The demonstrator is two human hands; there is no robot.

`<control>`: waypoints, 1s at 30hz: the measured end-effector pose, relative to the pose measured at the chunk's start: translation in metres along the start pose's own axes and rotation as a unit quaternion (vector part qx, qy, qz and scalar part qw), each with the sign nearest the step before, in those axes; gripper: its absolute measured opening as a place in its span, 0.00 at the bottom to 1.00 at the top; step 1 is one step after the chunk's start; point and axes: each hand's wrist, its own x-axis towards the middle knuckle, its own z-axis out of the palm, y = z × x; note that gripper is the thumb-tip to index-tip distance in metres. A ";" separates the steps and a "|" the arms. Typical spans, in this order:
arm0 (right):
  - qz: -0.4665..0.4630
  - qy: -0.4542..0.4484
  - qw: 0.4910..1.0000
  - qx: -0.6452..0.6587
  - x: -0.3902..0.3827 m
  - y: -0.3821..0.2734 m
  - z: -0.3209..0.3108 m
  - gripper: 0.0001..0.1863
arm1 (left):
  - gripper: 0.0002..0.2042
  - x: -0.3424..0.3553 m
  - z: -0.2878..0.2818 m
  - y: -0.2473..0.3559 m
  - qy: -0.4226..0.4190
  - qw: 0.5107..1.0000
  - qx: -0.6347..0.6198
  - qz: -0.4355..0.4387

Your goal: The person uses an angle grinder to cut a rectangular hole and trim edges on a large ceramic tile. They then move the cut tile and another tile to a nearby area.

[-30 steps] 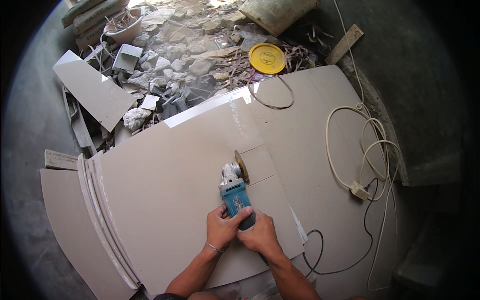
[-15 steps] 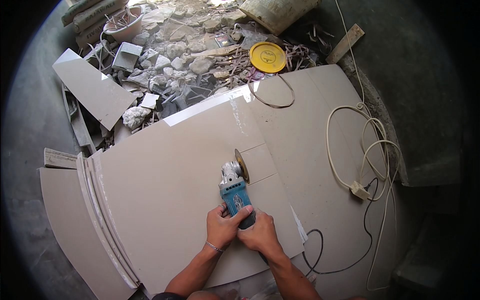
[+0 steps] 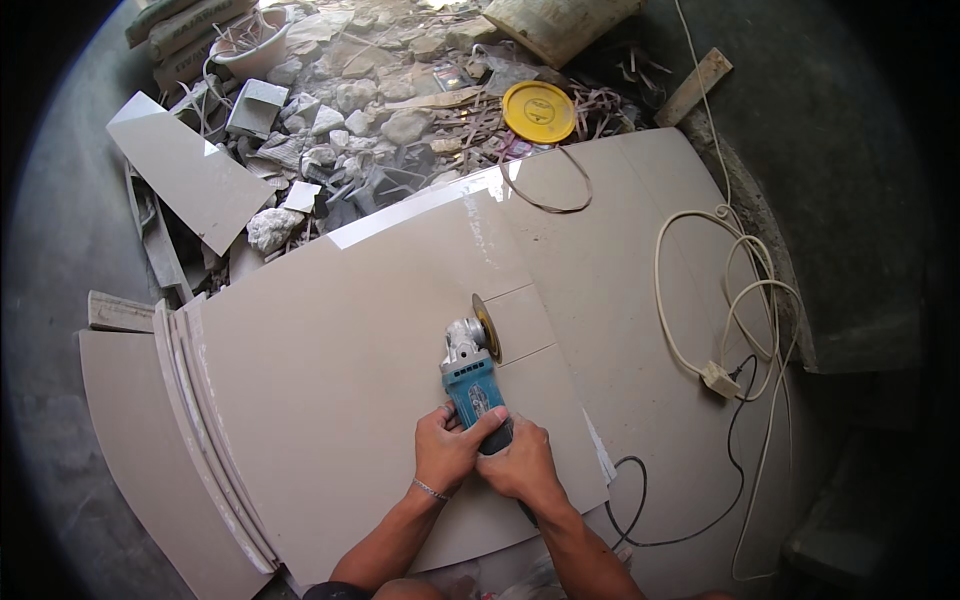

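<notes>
A teal angle grinder (image 3: 470, 385) with a yellowish disc (image 3: 486, 325) rests low over a beige tile (image 3: 310, 380), its disc upright beside two short lines scored across the tile's right part. My left hand (image 3: 445, 450) grips the grinder's body from the left, thumb across it. My right hand (image 3: 520, 465) holds the rear handle end, mostly covering it. Whether the disc is spinning or touching the tile I cannot tell.
Stacked tile edges (image 3: 220, 440) lie left, another sheet (image 3: 620, 280) right with a looped cream extension cord (image 3: 665, 320) and plug block (image 3: 720, 378). Behind are rubble (image 3: 355, 125), a tile offcut (image 3: 190, 170), a pink bucket (image 3: 250, 55), a yellow lid (image 3: 538, 110) and sacks (image 3: 185, 45).
The grinder and both hands have shifted slightly forward and to the right along the tile. My grip on it looks unchanged.
</notes>
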 end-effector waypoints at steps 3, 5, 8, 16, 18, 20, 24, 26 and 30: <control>0.002 -0.001 1.000 -0.004 0.000 0.000 0.000 0.26 | 0.20 0.000 -0.002 0.001 -0.003 1.000 0.007 -0.013; 0.003 -0.002 1.000 -0.007 0.000 -0.001 0.000 0.26 | 0.20 0.000 -0.002 0.001 -0.003 1.000 0.016 -0.008; 0.004 -0.002 1.000 -0.008 0.000 -0.001 0.000 0.26 | 0.20 0.000 -0.002 0.002 -0.002 1.000 0.019 -0.009; -0.003 0.005 1.000 -0.013 -0.001 0.001 0.001 0.26 | 0.19 -0.001 -0.002 0.000 -0.004 1.000 0.019 0.002; -0.008 0.010 1.000 -0.008 -0.002 0.002 0.002 0.25 | 0.19 -0.002 -0.002 0.000 -0.004 1.000 0.017 0.009; -0.028 0.020 0.999 0.002 -0.004 0.002 0.002 0.25 | 0.21 -0.005 0.000 0.001 -0.002 1.000 0.010 0.020; -0.078 0.042 0.995 0.036 -0.016 -0.004 -0.003 0.24 | 0.30 -0.024 0.007 0.010 -0.003 0.999 0.008 0.051; -0.084 0.036 0.994 0.067 -0.026 -0.007 -0.009 0.23 | 0.36 -0.039 0.014 0.014 0.021 0.993 0.001 0.115; -0.102 0.016 0.988 0.113 -0.043 -0.013 -0.017 0.24 | 0.49 -0.073 0.019 0.022 0.032 0.979 0.063 0.193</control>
